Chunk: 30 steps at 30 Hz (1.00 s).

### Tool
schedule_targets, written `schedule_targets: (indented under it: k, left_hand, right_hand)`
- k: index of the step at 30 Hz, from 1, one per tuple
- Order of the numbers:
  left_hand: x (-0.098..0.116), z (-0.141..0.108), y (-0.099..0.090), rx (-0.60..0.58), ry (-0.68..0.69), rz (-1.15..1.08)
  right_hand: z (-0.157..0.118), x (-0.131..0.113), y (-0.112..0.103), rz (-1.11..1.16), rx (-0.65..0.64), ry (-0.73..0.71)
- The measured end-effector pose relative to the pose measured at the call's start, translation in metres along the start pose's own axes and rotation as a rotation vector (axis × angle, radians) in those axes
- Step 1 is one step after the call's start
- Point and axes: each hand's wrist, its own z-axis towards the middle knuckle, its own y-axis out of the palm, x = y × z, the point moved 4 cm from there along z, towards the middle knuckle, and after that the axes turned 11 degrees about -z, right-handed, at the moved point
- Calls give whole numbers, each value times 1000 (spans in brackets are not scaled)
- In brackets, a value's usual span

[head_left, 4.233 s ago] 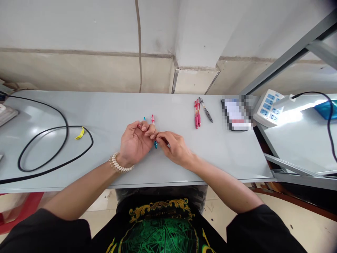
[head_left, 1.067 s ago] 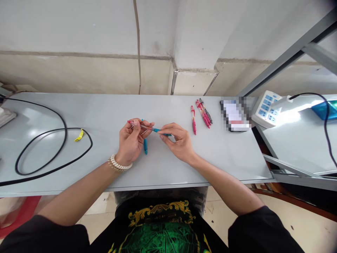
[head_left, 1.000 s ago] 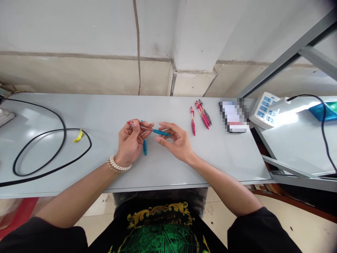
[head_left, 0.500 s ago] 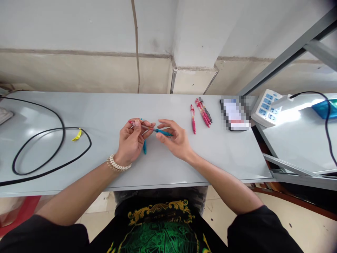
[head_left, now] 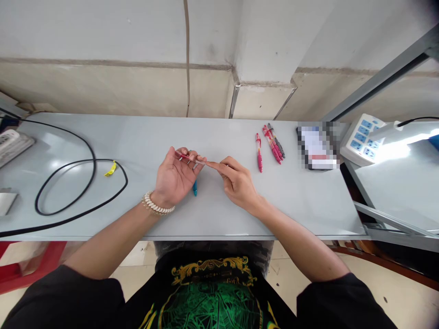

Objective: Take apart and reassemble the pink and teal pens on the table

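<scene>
Head view, desk (head_left: 212,217), left to right:
1. Black cable (head_left: 94,161), looped, nine o'clock.
2. Left hand (head_left: 175,180), palm up, curled fingers closed on red-and-clear pen (head_left: 181,156), whose clear end points towards three o'clock.
3. Teal pen (head_left: 195,188), six o'clock of the red-and-clear pen, partly hidden.
4. Right hand (head_left: 240,183), index fingertip at the clear end; cannot tell whether gripping.
5. Pink pen (head_left: 259,155), one o'clock of right hand.
6. Phone (head_left: 317,145), two o'clock.

Cable (head_left: 93,159) left, phone (head_left: 314,151) right on the counter (head_left: 219,224)
One pen (head_left: 195,188) lies partly hidden by the left fingers (head_left: 198,169); right of the right fingers (head_left: 219,167) come a lone pen (head_left: 259,155), a pen cluster (head_left: 273,145), then the phone, with the power strip (head_left: 363,138) beyond. The wall (head_left: 137,91) stands behind the counter.
</scene>
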Motion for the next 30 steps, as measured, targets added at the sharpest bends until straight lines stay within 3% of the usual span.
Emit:
schedule_targets:
  k: [6, 15, 23, 30]
  left_hand:
    - [10, -3, 4, 18, 65, 75]
    - [31, 3, -5, 113, 206, 18]
    - [44, 5, -8, 171, 280, 162]
    - [23, 0, 6, 103, 138, 60]
  right_hand:
    - [-1, -5, 8, 90, -10, -21]
    - [3, -7, -8, 187, 112, 65]
    - [4, -14, -11, 232, 136, 66]
    - [4, -26, -12, 245, 193, -71]
